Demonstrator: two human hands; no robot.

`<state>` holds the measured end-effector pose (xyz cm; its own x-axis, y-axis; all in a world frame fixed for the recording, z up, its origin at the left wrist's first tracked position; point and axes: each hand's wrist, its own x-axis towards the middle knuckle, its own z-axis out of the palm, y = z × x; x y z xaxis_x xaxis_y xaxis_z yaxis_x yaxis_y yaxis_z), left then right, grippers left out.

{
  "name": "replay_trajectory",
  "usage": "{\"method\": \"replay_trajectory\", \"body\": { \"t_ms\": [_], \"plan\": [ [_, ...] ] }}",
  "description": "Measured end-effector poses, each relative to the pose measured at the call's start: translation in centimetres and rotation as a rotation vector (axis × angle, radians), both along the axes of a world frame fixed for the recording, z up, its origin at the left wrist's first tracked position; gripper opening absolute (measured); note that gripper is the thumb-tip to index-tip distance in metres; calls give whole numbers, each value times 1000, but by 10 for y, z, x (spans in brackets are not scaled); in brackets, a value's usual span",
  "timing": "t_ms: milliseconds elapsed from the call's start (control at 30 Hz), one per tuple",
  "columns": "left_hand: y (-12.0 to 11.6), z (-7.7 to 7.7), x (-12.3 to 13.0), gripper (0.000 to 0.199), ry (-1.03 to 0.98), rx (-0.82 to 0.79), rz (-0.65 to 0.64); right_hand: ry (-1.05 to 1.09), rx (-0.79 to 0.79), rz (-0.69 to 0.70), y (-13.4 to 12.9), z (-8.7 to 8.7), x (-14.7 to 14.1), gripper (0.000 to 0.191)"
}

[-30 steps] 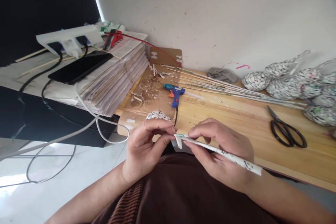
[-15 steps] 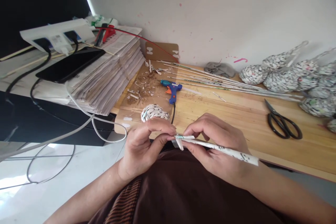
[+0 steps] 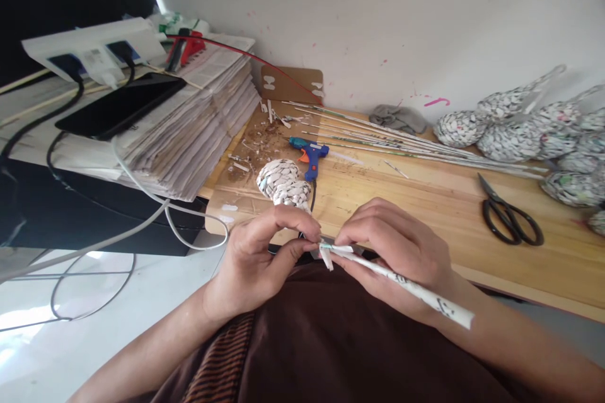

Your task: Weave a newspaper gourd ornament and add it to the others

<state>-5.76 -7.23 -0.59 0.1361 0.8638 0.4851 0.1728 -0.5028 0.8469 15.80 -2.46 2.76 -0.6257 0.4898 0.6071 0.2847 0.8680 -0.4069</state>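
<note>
Low in front of my body, both hands meet at a small knot of folded paper strips [image 3: 326, 257]. My left hand [image 3: 258, 258] pinches its left side between thumb and fingertips. On the other side, my right hand [image 3: 401, 252] is closed on a rolled newspaper tube [image 3: 425, 295], whose printed free end slants down to the right across the palm. Just beyond my left fingers lies a woven paper gourd [image 3: 283, 182] with a narrow waist; its near end is hidden by the hand, so I cannot tell whether it joins the strips.
A blue glue gun [image 3: 309, 154] lies on stained cardboard [image 3: 255, 138] among paper scraps. Long paper rods [image 3: 401, 138] stretch toward several woven gourds [image 3: 508, 138]. Black scissors [image 3: 508, 214] rest at right. Stacked newspapers [image 3: 203, 113] carry a phone [image 3: 120, 106] and power strip [image 3: 94, 47]. Cables hang beside them.
More of the woven gourd shows above my left hand now. The paper tube's free end has tilted lower. Both hands keep their grip at nearly the same place, and the view has shifted slightly.
</note>
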Motion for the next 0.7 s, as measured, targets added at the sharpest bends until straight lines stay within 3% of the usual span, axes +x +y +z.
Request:
{"method": "replay_trajectory", "body": {
  "t_ms": [100,267,533,700],
  "plan": [
    [1,-2,-1,31,-45,4,25,-3,-84,-60,-1,2,2,28],
    [1,-2,-1,30,-67,-19,48,14,-183,-14,-1,4,2,16],
    [1,-3,-2,28,20,-14,76,45,-240,-30,-4,2,0,13],
    [3,-2,-1,25,-51,-61,57,64,-316,-90,-6,2,1,23]
  ]
}}
